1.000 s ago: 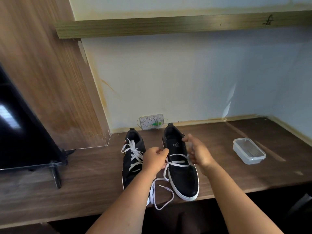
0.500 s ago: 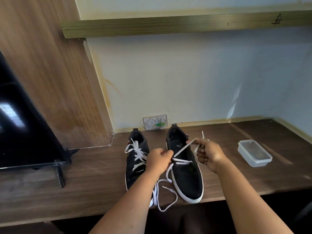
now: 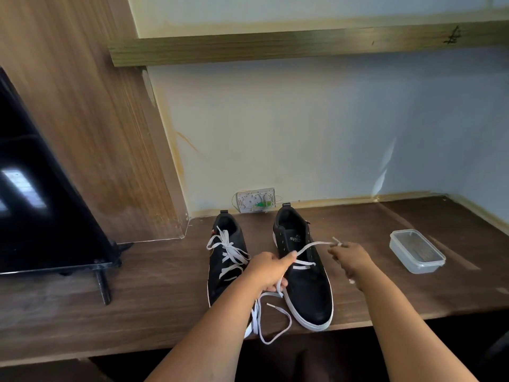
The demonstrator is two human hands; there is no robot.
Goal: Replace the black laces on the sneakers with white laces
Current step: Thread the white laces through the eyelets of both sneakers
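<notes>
Two black sneakers with white soles stand side by side on the wooden desk (image 3: 154, 307), toes toward me. The left sneaker (image 3: 224, 271) is laced in white up to its top. The right sneaker (image 3: 305, 293) has a white lace (image 3: 312, 246) through its lower eyelets only. My left hand (image 3: 268, 271) grips that lace beside the shoe's left edge; its free end loops over the desk's front edge. My right hand (image 3: 349, 257) pinches the other lace end, drawn out to the right of the shoe. No black laces are in view.
A clear lidded plastic container (image 3: 416, 250) sits on the desk at the right. A dark screen (image 3: 41, 205) on a stand occupies the left. A wall socket (image 3: 256, 201) is behind the shoes. A shelf board (image 3: 303, 45) runs overhead.
My right hand has drawn the lace end out to the right, away from the right sneaker's tongue. My left hand has stayed by the shoe, holding the lace.
</notes>
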